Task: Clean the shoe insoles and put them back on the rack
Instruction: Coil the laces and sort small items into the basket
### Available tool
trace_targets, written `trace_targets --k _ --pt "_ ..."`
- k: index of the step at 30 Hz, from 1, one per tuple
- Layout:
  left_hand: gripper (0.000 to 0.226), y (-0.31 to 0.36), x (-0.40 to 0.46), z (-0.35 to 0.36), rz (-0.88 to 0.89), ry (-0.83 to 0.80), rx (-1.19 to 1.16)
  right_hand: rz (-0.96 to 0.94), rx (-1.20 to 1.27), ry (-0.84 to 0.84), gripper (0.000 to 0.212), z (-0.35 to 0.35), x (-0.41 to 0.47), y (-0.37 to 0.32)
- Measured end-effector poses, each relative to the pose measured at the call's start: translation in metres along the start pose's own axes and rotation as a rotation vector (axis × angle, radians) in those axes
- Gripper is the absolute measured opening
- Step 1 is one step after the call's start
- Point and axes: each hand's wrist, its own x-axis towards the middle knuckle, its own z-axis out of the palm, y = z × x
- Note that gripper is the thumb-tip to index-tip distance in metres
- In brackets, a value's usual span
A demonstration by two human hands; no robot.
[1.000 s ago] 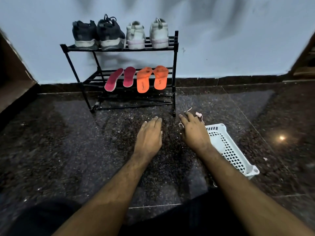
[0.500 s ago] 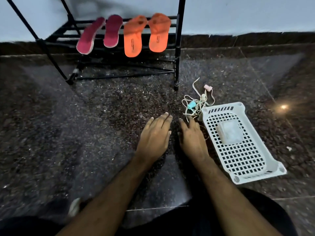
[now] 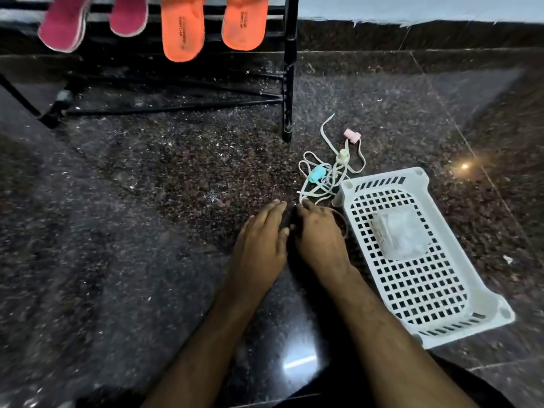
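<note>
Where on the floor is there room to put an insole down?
Bare floor lies left of the left hand, in front of the rack. It is crowded right of the right hand: tangled laces and clips, then the white basket.

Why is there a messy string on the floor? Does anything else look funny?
A tangle of white cord with small pastel clips lies loose on the dark floor, beside the white basket rather than in it. On the rack, one pink insole sits crooked, tilted away from its partner.
</note>
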Motion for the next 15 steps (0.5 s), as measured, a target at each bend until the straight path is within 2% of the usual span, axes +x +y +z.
trace_targets --k 6,10,13,15 --pt "0.054 -0.017 -0.001 -0.006 -0.084 0.032 -0.058 -0.105 0.212 -0.134 0.017 -0.006 -0.004 -0.017" --pt "0.064 -0.024 -0.005 -0.013 -0.093 0.008 -0.073 -0.112 0.554 -0.183 0.011 -0.017 -0.004 -0.022" --pt "0.046 -0.027 -0.005 -0.011 -0.099 0.041 -0.227 -0.086 0.93 -0.271 0.008 -0.025 -0.003 -0.025" --pt "0.033 -0.027 -0.002 -0.01 -0.131 0.088 -0.294 -0.099 1.031 -0.36 0.005 -0.031 -0.004 -0.027"
